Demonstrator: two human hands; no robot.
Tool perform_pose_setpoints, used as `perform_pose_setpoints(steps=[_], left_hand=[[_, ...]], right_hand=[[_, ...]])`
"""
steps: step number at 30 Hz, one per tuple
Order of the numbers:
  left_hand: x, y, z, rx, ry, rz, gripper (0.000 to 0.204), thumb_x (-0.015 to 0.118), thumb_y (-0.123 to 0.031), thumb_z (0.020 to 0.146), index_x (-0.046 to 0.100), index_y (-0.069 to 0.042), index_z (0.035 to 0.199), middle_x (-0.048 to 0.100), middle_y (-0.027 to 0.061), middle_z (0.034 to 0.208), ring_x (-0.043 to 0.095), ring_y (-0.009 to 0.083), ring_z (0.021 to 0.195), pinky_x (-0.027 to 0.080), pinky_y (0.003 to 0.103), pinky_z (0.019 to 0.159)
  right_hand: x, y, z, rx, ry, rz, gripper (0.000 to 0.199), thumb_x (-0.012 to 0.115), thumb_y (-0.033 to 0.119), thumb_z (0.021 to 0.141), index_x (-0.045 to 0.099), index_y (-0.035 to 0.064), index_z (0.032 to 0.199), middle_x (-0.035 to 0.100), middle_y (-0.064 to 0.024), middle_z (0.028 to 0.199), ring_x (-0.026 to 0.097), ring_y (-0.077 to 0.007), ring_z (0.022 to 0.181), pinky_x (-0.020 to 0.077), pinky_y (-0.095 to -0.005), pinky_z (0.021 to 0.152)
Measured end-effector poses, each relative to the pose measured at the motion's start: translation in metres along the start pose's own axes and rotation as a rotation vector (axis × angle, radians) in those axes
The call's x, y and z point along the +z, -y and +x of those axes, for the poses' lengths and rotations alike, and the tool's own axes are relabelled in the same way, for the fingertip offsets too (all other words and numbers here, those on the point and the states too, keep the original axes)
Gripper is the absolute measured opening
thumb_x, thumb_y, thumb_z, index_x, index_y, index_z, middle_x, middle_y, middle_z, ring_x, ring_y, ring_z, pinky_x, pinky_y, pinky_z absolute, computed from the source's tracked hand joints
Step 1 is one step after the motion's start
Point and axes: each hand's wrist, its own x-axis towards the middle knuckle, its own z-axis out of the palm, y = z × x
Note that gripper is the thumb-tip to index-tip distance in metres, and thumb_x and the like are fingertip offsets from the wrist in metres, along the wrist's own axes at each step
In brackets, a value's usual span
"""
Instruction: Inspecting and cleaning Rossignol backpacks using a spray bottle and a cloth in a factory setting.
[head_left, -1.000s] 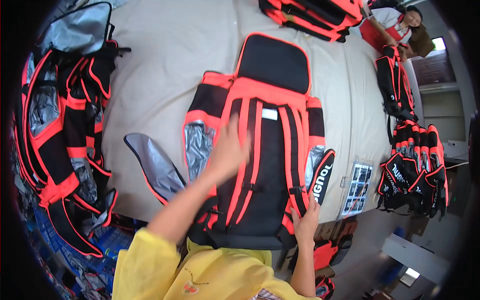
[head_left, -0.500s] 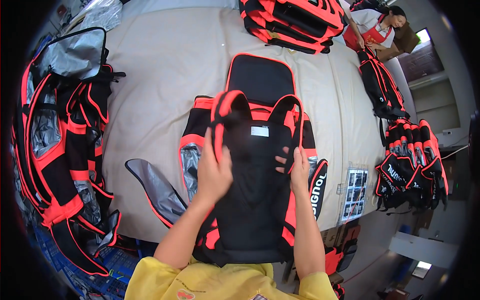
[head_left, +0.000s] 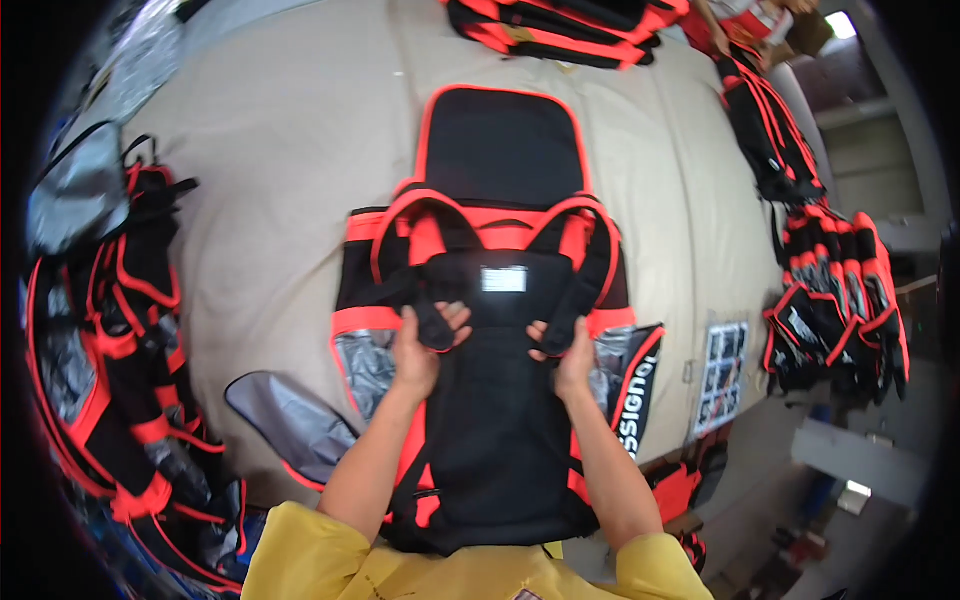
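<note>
Left hand (head_left: 418, 350): clenched on a black strap (head_left: 432, 322) of the backpack, fingers curled over the strap end
Right hand (head_left: 566, 352): grasping the other black strap (head_left: 578, 300), thumb and fingers wrapped round its lower end
Backpack (head_left: 495, 430): black with orange-red trim, lying flat at the near edge of the counter, straps side up; its bottom end hangs over that edge toward the person
Label patch (head_left: 503, 279): small, pale, on the backpack between the two straps, just above the hands
Counter (head_left: 270, 200): covered in beige cloth, bare to the left of the backpack
Grey panel (head_left: 290, 420): silvery piece with red edging, at the near-left corner, just beside the left forearm, apart from the backpack
Left-edge pile (head_left: 120, 340): more black and orange bags, heaped and hanging off the left edge
Far-edge pile (head_left: 570, 25): stacked bags of the same colours along the far edge
Right-edge pile (head_left: 835, 300): similar bags hanging off the right edge
Printed sheet (head_left: 722, 372): at the near-right corner, well apart from the hands
</note>
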Motion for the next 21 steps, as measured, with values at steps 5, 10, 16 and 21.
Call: perform_pose_setpoints(steps=[5, 10, 16, 21], left_hand=[[0.014, -0.006, -0.002, -0.037, -0.051, 0.014, 0.07, 0.036, -0.058, 0.112, 0.055, 0.006, 0.135, 0.062, 0.0284, 0.142, 0.062, 0.0424, 0.133, 0.054, 0.055, 0.109], [0.011, -0.007, 0.002, -0.068, -0.054, -0.014, 0.071, 0.035, -0.058, 0.112, 0.054, 0.007, 0.136, 0.062, 0.0284, 0.142, 0.061, 0.0423, 0.134, 0.052, 0.055, 0.11], [0.009, -0.011, 0.001, -0.022, -0.038, 0.023, 0.071, 0.035, -0.059, 0.112, 0.053, 0.004, 0.137, 0.061, 0.0282, 0.142, 0.06, 0.0426, 0.135, 0.051, 0.056, 0.111], [0.009, 0.0, 0.007, -0.05, 0.013, -0.062, 0.07, 0.039, -0.06, 0.11, 0.055, 0.003, 0.135, 0.062, 0.0266, 0.142, 0.063, 0.0423, 0.132, 0.054, 0.058, 0.106]], right_hand=[[0.0, 0.004, 0.0, 0.023, -0.009, -0.008, 0.07, 0.035, 0.059, 0.111, 0.06, -0.003, 0.131, 0.076, -0.0224, 0.116, 0.078, -0.0335, 0.102, 0.0647, -0.04, 0.064], [0.005, 0.007, 0.002, 0.027, -0.023, 0.0, 0.069, 0.032, 0.056, 0.113, 0.059, -0.0044, 0.132, 0.076, -0.0229, 0.116, 0.077, -0.0342, 0.103, 0.0648, -0.0401, 0.064], [0.002, -0.002, 0.008, 0.057, 0.028, 0.03, 0.07, 0.033, 0.059, 0.112, 0.058, -0.0031, 0.134, 0.075, -0.0225, 0.118, 0.077, -0.0341, 0.104, 0.0649, -0.0407, 0.065], [-0.017, -0.007, 0.014, -0.021, 0.06, 0.054, 0.073, 0.033, 0.06, 0.111, 0.061, -0.0049, 0.13, 0.075, -0.0229, 0.118, 0.077, -0.035, 0.104, 0.0664, -0.041, 0.065]])
